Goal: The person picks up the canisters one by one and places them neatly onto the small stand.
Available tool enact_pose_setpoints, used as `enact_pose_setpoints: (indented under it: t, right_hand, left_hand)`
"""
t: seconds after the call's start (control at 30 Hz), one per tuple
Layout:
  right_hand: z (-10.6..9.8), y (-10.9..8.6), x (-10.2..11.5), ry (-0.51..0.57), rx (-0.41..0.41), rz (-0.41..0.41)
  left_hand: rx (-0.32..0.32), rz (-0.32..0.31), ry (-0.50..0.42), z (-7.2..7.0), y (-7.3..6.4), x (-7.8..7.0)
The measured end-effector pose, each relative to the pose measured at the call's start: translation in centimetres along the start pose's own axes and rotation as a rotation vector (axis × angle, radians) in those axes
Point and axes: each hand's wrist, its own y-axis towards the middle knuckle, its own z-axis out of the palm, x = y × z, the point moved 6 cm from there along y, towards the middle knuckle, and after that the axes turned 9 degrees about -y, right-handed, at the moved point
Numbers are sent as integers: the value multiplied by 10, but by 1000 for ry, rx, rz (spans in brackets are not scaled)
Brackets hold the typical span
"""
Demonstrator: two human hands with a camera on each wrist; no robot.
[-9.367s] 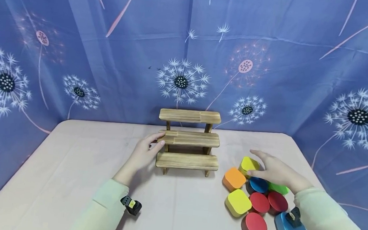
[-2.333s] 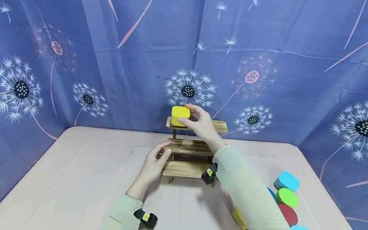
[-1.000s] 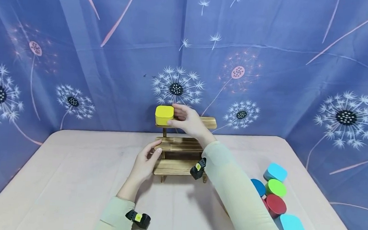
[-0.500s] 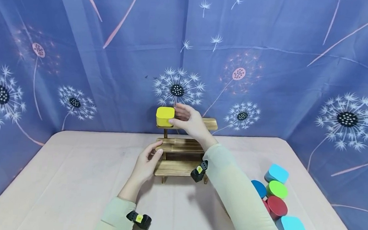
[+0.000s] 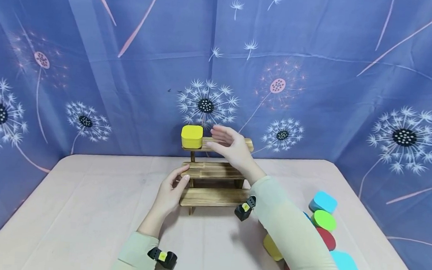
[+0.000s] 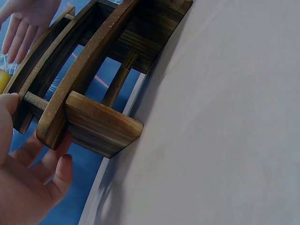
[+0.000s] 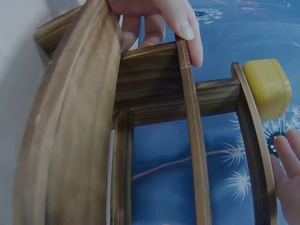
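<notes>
Nothing's held by the right hand (image 5: 234, 149) tbh, the yellow block (image 5: 192, 137) is perched just beyond its fingertips on the top shelf (image 7: 254, 150). Lower down, the middle shelf (image 5: 213, 171) is pinched by the left hand (image 5: 170, 190).

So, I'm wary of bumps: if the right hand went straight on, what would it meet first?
Probably the yellow block on the top shelf; the right hand points toward it, though depth is unclear.

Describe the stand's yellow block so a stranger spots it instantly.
Find the wooden stand before the blue backdrop. On its top shelf, at the left end, sits the yellow block. Every other block in view, including another yellow one, is on the table.
</notes>
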Motion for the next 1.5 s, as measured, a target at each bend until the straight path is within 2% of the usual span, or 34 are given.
enact_pose_setpoints:
  t: [0.67,0.87,1.1,1.27,1.5]
  right_hand:
    - [-41,-41,-2,-104,58,-26]
    - [-51,-51,-3,-173,81,-28]
    - [-63,-62,-7,-271,122,-7]
    - [-69,-72,-8,-356,177,-27]
    - [-77,-87,-16,-528,254,-37]
  left_hand:
    - [11,11,-9,4,2,0]
    - [13,8,-3,5,2,1]
    - [-4,33,-9,2,14,36]
    - [-10,34,1,0,14,35]
    - [-8,25,-13,-2,13,34]
